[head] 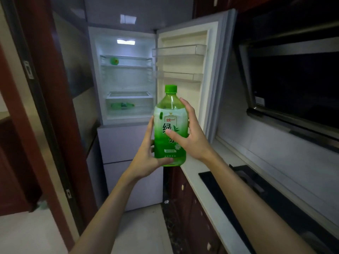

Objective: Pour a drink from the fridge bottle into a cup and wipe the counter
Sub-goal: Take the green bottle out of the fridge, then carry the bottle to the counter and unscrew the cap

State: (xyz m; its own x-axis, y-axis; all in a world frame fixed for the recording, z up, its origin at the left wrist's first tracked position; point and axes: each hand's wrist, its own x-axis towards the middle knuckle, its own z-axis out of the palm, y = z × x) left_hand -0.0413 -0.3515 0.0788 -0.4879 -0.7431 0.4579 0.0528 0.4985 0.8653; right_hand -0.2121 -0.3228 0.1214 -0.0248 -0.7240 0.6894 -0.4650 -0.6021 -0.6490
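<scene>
Left hand [146, 158]: cups the bottle's base from below and the left, fingers wrapped around it.
Right hand [189, 132]: clasps the label side, thumb across the front.
Bottle [170, 114]: upright at frame centre, green cap [171, 88] on (liquid fills most of it).
Fridge [126, 85]: open behind, door [185, 70] swung to the upper right.
Counter [205, 182]: lower right, beside a dark hob [238, 186].
Progress: bottle fetched; uncapping, pouring and wiping remain, and no cup is in view.
</scene>
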